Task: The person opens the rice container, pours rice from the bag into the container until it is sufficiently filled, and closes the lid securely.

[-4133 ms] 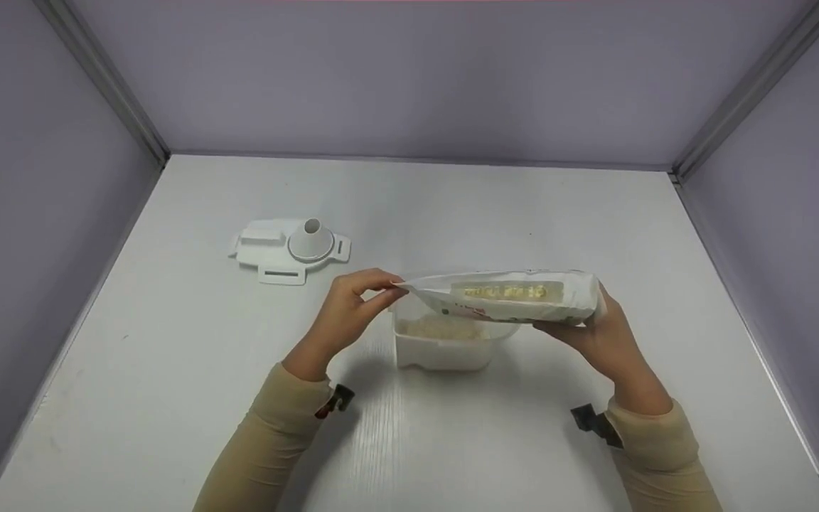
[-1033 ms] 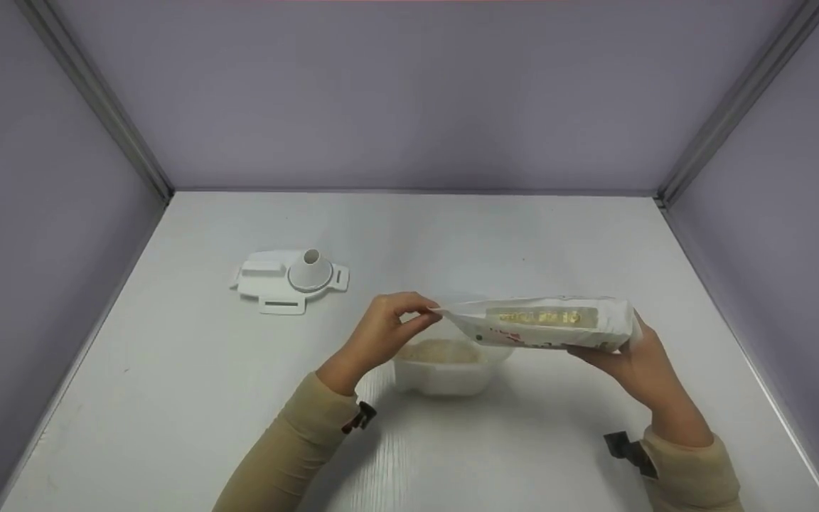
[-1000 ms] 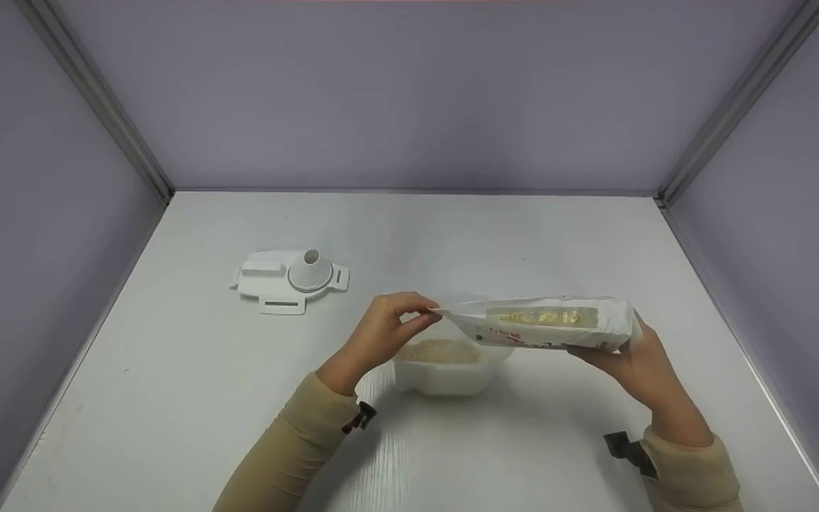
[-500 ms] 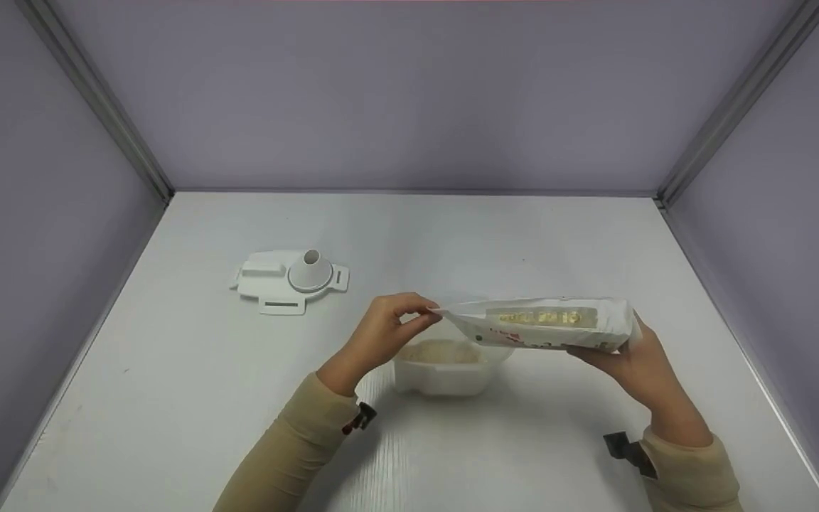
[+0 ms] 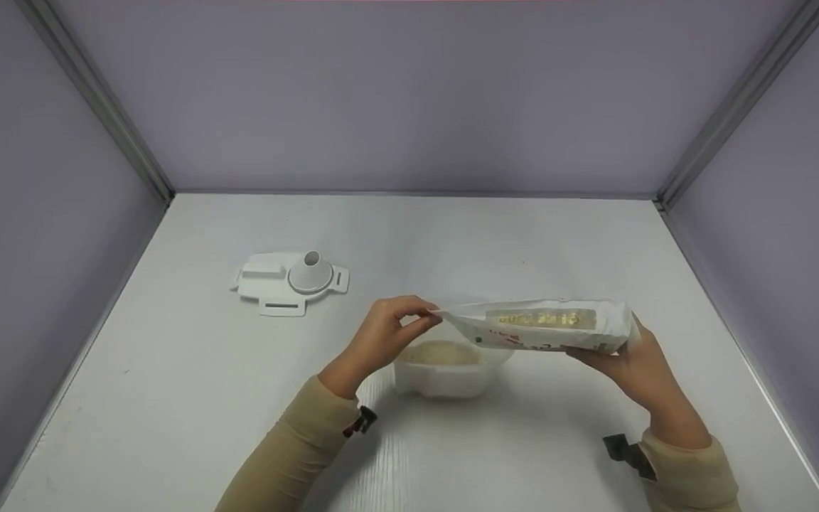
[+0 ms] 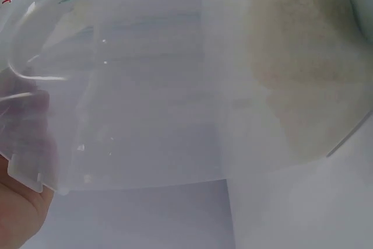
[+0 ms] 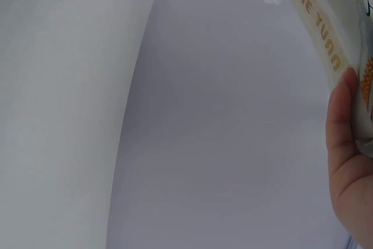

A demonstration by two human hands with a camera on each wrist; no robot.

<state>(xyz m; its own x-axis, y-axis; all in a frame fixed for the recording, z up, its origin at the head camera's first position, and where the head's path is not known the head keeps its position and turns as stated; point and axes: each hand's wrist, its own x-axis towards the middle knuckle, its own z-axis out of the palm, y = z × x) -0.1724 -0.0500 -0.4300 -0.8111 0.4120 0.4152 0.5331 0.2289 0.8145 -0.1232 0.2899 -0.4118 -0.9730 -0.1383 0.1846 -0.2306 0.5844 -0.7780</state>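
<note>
A white printed bag of pale grains (image 5: 544,320) lies tilted nearly on its side above a translucent plastic container (image 5: 445,382). My right hand (image 5: 633,366) grips the bag's bottom end, its thumb underneath; gold lettering shows near that hand in the right wrist view. Between thumb and fingers, my left hand (image 5: 388,331) pinches the bag's open mouth edge over the container's left side. Pale grains, looking like rice (image 5: 441,353), lie inside the container. In the left wrist view the clear wall fills much of the frame, with the grains (image 6: 309,39) showing through it.
A white lid with a cone-shaped spout (image 5: 311,272) and slotted side tabs lies on the white table (image 5: 168,377), left of and behind the container. Grey panels (image 5: 409,99) enclose the table at the back and both sides.
Compared with four seconds ago, both hands and the bag sit further right over the container, and the whole view has shifted. Over the last second hardly anything differs.
</note>
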